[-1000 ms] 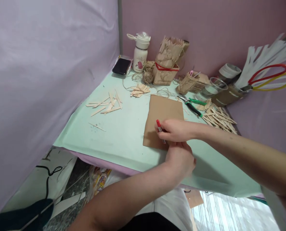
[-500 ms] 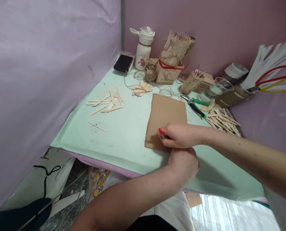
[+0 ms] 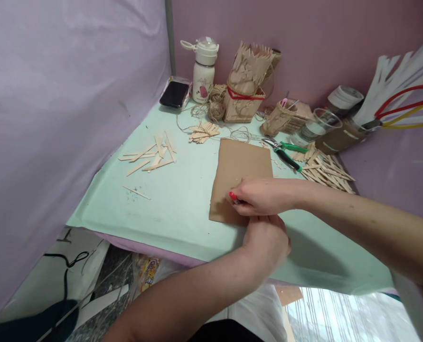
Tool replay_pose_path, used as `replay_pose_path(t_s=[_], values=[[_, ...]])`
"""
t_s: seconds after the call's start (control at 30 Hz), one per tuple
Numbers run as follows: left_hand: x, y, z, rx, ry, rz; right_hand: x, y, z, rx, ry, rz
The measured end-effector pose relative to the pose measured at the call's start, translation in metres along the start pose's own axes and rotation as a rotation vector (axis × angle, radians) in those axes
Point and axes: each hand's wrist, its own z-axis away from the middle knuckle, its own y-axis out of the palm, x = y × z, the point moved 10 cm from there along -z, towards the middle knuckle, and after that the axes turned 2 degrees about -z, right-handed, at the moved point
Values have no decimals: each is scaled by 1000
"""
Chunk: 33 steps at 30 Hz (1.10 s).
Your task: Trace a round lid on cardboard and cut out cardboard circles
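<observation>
Red pen [image 3: 233,196], gripped in the fingers of right hand [image 3: 257,195], over near half of card [image 3: 245,159]. Left hand [image 3: 267,237], by card's near right corner, grasp hidden. Card probably best kept flat.

The cardboard [image 3: 245,159] lies on the table [image 3: 175,223] there, loose sticks [image 3: 158,165] off to its left, shears [image 3: 288,160] by its far right corner, a stick pile [image 3: 327,173] further right; beyond, the phone [image 3: 175,94] sits left of the bottle [image 3: 203,76].
</observation>
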Motion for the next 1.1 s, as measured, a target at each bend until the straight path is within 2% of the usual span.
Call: replay_pose_path(t_s=[0.2,0.33,0.6,0.8,1.1], values=[[7,1,-3,15,-67,-25,-23,-9,-3,43,81,-33],[9,5,-3,21,-93,-31,-32,-11,-1,60,57,-159],[9,3,-4,-4,-87,-8,-63,-17,8,-74,17,-467],[9,3,-5,28,-71,-1,-94,-24,27,-239,70,-495],[6,9,-4,52,-55,-5,-127,-18,65,-424,197,-518]])
